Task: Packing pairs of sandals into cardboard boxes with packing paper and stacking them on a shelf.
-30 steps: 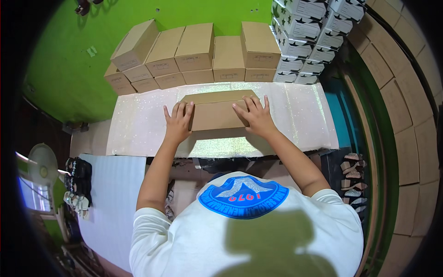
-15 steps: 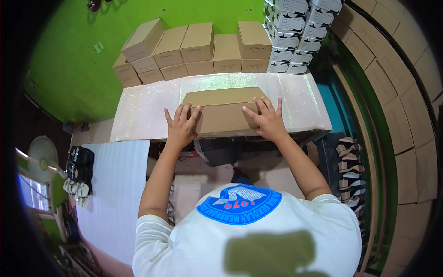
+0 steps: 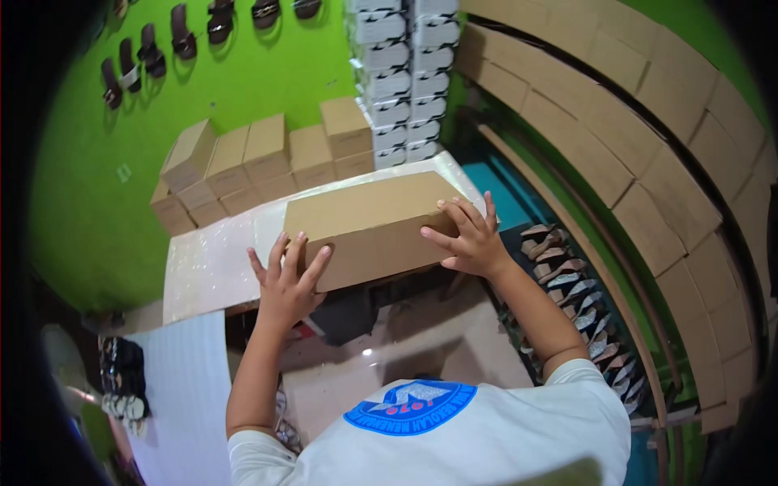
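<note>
Brown box [image 3: 369, 212]: was held between both hands at the near edge of the table [image 3: 203, 275]; whether it was lifted clear could not be told.
Left hand [image 3: 285, 283]: was spread, with the box's left end grasped.
Right hand [image 3: 476, 243]: was spread likewise, with the right end grasped.
Far side: stacked cartons [image 3: 266, 152] were lined up beside white boxes [image 3: 393, 85].
Green wall [image 3: 93, 174]: was hung with sandals [image 3: 183, 34].

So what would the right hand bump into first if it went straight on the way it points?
The right hand would meet the brown box first; it seems to be touching that box's right end. Beyond it, perhaps the stack of white boxes, though depth is hard to judge.
</note>
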Tool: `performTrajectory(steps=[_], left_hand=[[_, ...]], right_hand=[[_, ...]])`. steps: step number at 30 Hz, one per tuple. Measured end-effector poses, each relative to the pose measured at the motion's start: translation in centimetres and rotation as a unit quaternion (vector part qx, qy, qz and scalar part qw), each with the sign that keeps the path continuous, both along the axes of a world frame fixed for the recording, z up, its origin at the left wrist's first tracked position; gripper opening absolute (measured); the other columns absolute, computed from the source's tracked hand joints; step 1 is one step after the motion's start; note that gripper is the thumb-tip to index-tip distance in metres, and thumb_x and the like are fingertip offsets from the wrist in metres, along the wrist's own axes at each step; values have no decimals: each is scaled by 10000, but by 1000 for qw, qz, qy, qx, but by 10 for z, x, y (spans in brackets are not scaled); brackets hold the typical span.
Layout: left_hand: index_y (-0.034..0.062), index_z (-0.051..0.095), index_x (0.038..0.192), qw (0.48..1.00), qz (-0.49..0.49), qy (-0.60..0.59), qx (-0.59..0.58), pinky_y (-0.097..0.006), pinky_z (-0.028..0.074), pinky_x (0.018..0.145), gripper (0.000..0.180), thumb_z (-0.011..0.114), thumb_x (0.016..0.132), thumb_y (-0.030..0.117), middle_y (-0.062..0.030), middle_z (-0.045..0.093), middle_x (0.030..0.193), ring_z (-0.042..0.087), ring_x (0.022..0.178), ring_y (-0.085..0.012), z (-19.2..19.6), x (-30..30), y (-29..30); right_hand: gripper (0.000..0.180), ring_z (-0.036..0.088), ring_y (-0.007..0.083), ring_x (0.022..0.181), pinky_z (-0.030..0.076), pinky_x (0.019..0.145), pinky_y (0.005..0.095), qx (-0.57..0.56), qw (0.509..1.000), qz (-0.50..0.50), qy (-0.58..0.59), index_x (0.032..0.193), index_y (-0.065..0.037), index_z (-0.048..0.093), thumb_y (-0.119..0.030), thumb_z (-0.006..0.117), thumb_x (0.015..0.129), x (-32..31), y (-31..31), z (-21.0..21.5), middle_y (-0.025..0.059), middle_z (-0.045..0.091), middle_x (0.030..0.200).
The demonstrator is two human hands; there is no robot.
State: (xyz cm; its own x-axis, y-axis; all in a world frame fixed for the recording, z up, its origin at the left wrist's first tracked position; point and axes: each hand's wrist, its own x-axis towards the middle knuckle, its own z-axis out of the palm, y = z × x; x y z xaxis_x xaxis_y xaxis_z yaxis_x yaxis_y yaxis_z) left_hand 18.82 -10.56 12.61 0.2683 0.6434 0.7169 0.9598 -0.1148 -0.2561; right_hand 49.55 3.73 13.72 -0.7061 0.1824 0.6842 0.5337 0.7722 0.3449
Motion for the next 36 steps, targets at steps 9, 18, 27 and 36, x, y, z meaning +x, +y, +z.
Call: performTrajectory(steps=[9, 18, 27, 36], left_hand=[[167, 157, 1399, 973, -133, -48, 183, -564, 21, 1061, 959, 678, 662, 492, -185, 248, 1408, 256, 1308, -344, 90, 72, 26], [-33, 34, 1393, 964, -159, -65, 203, -462, -6, 1081, 1167, 723, 616, 501, -153, 274, 1423, 240, 1315, -321, 170, 174, 36], [19, 241, 1336, 940, -198, -99, 260, -465, 66, 1079, 1038, 767, 549, 447, -140, 329, 1349, 242, 1309, -314, 248, 244, 29], [-17, 209, 1360, 885, -242, -123, 377, -391, 316, 1012, 995, 686, 669, 517, -253, 427, 1248, 391, 1190, -361, 345, 354, 10]], right_hand=[[811, 417, 283, 1171, 89, 1059, 563, 128, 991, -16, 32, 1169, -351, 519, -360, 801, 408, 124, -12, 123, 92, 426, 1300], [783, 429, 279, 1172, 161, 994, 639, 201, 979, -33, 0, 1126, -301, 530, -254, 789, 389, 236, -47, 242, 60, 428, 1295], [926, 340, 378, 1216, 156, 990, 639, 249, 965, -83, -18, 1280, -180, 341, -283, 752, 457, 311, -98, 343, 170, 364, 1294], [1102, 209, 369, 1313, 58, 1071, 542, 285, 901, -320, 71, 1420, -204, 126, -263, 756, 518, 370, -141, 422, 149, 298, 1396]])
